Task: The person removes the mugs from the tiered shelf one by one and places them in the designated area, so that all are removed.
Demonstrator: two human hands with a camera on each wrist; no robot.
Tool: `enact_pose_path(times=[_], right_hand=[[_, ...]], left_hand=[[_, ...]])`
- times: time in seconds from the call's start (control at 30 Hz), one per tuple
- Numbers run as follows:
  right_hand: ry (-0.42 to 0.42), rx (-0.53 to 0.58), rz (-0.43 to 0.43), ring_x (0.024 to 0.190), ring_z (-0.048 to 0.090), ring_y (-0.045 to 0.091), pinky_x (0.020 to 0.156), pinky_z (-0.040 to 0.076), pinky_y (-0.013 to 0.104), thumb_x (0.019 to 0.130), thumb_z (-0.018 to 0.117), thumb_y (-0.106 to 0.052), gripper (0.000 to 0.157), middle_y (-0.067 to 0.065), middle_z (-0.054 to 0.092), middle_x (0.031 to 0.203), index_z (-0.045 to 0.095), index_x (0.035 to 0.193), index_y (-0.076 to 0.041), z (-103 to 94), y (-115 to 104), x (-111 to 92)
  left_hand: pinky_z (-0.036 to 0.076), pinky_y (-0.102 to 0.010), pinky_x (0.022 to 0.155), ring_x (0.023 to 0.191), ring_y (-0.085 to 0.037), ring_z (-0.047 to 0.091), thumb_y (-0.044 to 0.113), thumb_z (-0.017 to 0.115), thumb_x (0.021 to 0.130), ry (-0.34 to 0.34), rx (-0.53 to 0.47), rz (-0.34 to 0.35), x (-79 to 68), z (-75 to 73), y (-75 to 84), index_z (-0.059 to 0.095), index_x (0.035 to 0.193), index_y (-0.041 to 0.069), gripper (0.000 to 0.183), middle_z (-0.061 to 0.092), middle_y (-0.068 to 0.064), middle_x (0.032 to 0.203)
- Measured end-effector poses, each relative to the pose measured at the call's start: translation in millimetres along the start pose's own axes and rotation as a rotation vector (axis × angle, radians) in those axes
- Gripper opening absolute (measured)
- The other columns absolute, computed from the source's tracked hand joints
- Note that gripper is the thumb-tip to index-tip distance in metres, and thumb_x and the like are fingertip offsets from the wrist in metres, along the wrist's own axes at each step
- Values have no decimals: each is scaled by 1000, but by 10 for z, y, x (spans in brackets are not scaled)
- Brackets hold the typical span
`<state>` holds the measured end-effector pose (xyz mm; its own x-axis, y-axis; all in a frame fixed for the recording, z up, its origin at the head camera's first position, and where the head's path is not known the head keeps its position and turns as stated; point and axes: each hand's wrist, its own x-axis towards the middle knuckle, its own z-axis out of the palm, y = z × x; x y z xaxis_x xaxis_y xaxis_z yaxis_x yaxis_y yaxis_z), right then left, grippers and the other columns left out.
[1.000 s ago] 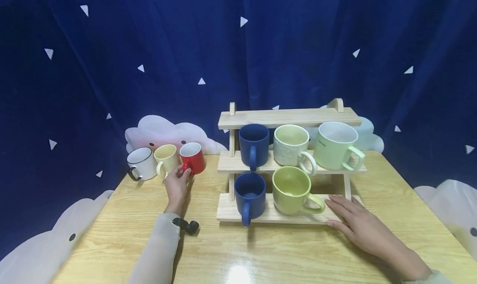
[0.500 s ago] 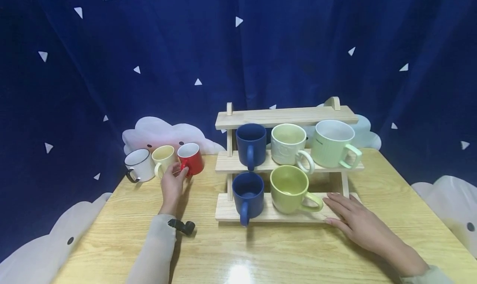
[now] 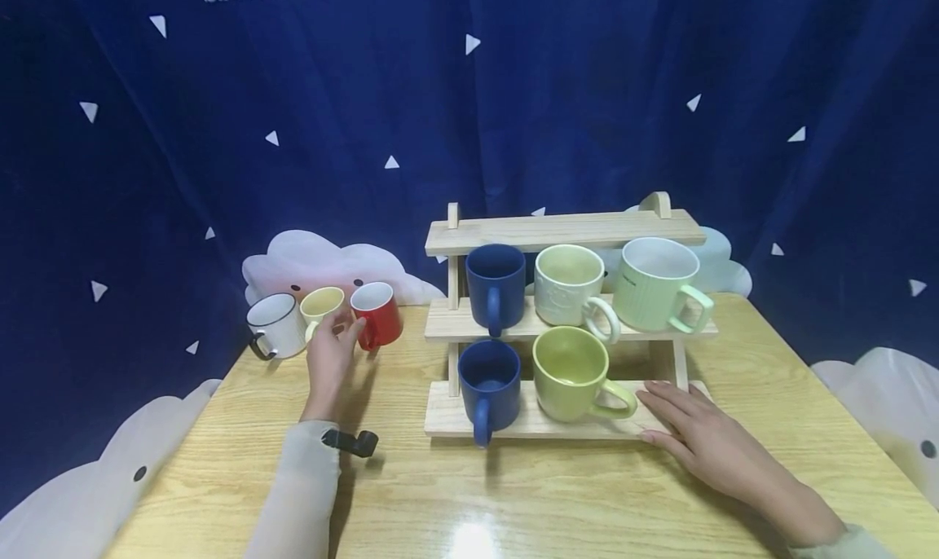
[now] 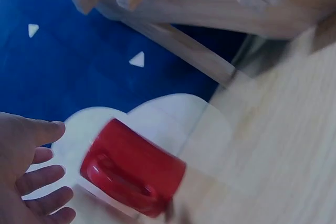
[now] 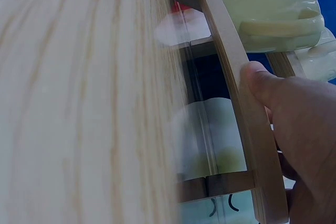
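Observation:
My left hand is just beside the red mug at the back left of the table. In the left wrist view its fingers are spread and apart from the mug, whose handle faces the hand. A pale yellow mug, partly hidden by that hand, and a white mug with a dark rim stand to its left. My right hand rests on the right end of the lower tier of the wooden rack. In the right wrist view the thumb touches the board's edge.
The middle tier bears a blue mug, a cream mug and a pale green mug. On the lower tier sit another blue mug and a yellow-green mug. A dark blue curtain hangs behind the table.
My left hand has let go of the red mug's handle and drawn slightly back to the left. The red mug stays in place. My right hand stays on the rack.

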<state>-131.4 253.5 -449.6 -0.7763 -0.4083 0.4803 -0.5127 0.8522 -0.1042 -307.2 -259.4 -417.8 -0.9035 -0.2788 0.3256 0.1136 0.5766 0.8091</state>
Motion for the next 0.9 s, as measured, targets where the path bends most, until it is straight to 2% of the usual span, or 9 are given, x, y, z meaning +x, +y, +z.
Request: enact_pose_path(times=[0.2,0.27,0.4,0.57,0.63,0.8,0.9], right_hand=[[6,6,-12,125,49,34,119,14,38,89,71,-33,53,11,54,137,58,135,-8,11,3,-8],[7,3,-12,125,49,34,119,16,39,89,72,-32,53,11,54,137,58,135,-8,13,4,-8],[3,-8,-3,124,50,34,117,20,42,90,71,-33,52,10,54,137,59,134,-9,9,-7,-6],[1,-10,-1,124,50,34,117,21,43,90,71,-33,52,10,54,138,59,135,-9,9,-7,-8],[2,-8,-2,124,50,34,117,20,42,90,71,-33,52,10,54,138,59,135,-9,6,-7,-7],[5,-5,-7,124,49,34,118,17,39,90,71,-33,53,10,54,137,59,134,-9,2,-5,0],[9,2,-17,125,49,33,118,16,39,89,72,-33,53,12,54,137,59,135,-8,15,12,1]], left_hand=[[45,-51,98,116,-37,58,27,68,94,-1,7,65,-23,-56,171,59,129,2,45,63,-19,125],[45,-50,98,116,-36,58,28,68,94,-15,-1,85,-40,-72,237,59,130,2,46,63,-19,125],[47,-47,95,113,-35,60,27,69,93,-68,-41,116,-94,-99,385,61,127,2,43,64,-19,122],[53,-42,79,102,-32,63,25,71,91,-162,-80,162,-173,-114,570,64,122,1,39,67,-21,114],[54,-41,80,103,-31,63,22,72,91,-192,-99,181,-203,-116,635,64,122,1,38,66,-20,113],[48,-43,96,110,-33,61,15,71,91,-248,-194,236,-281,-104,783,60,127,0,40,65,-21,115],[49,-43,95,108,-32,62,18,70,92,-277,-212,265,-347,-93,857,59,129,2,42,66,-19,113]])
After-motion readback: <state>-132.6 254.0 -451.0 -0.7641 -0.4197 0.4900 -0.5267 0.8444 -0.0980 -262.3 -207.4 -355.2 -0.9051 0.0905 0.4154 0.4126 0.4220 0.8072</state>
